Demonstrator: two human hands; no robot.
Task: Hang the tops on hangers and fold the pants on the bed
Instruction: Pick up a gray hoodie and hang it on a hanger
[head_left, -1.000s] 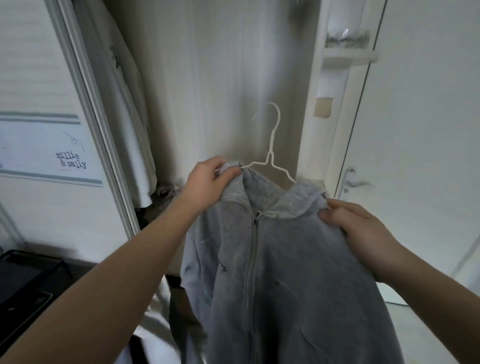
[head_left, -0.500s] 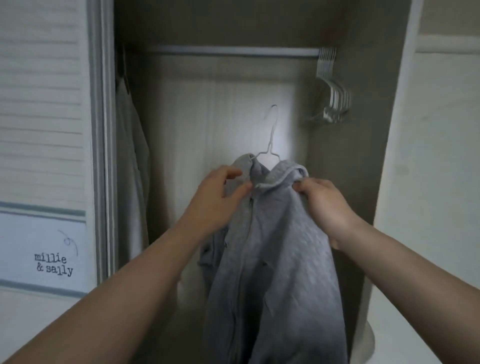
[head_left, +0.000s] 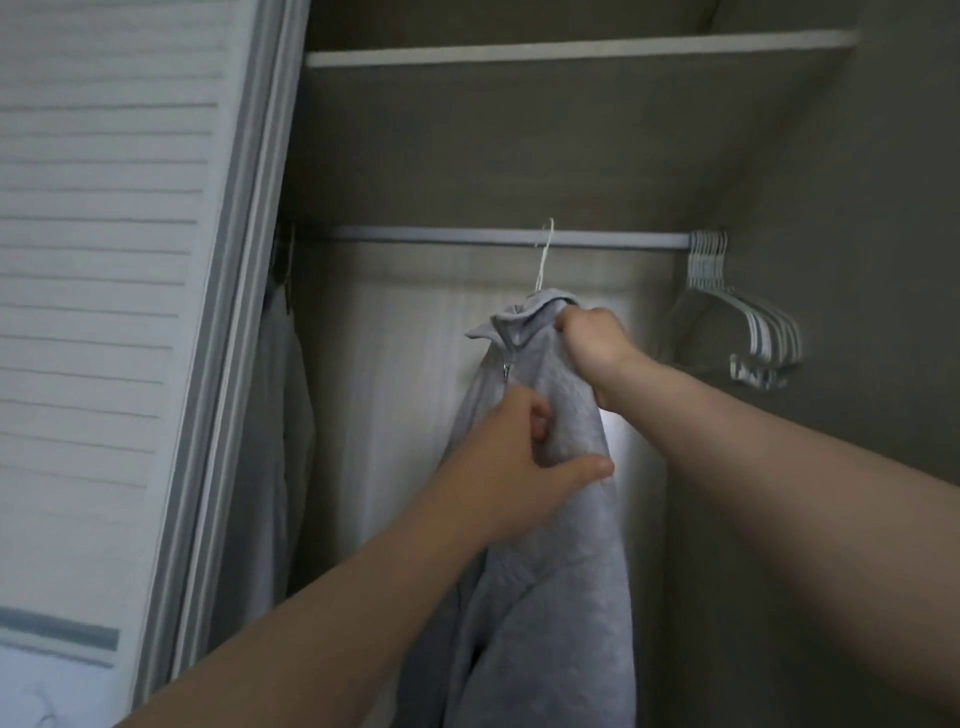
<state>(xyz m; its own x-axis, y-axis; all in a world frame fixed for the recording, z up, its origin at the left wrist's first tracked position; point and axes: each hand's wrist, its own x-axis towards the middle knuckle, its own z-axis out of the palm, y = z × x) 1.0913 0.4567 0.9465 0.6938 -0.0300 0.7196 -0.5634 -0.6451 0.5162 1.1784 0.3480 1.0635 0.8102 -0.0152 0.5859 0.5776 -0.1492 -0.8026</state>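
Grey zip top (head_left: 550, 519) is hanging from a hanger (head_left: 543, 265), hook crossing the rail (head_left: 441, 238) at twelve o'clock. My right hand (head_left: 589, 348) is clutching the collar (head_left: 524, 317), my left hand (head_left: 519, 467) bunching the front at seven o'clock. Soft, floppy; I'm favouring the shoulders.

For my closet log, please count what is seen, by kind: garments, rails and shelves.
Garments: 2, grey zip top, pale garment at left
Rail: 1
Shelf: 1
Total: 4
Spare hangers: too bunched to count
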